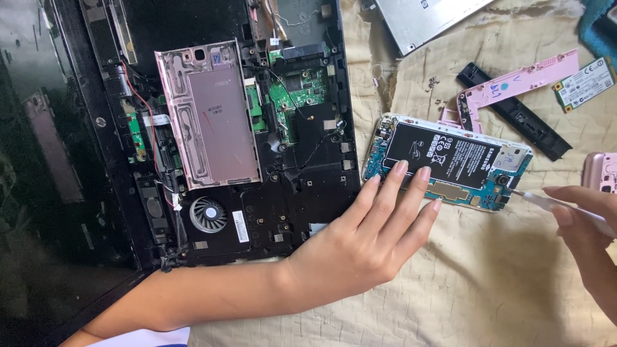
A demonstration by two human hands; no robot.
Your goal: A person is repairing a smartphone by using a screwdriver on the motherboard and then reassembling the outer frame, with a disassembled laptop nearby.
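Opened white-framed smartphone (450,164) with exposed black battery: left hand (366,238), fingers spread, is steadying it; right hand (588,222), clamping a thin tool (559,205), is risking a slip into the circuitry.

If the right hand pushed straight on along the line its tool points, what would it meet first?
The right hand holds a thin tool aimed left. Its tip already sits at the opened phone, by the lower right corner, so the phone's circuit board there likely comes first; depth is unclear.
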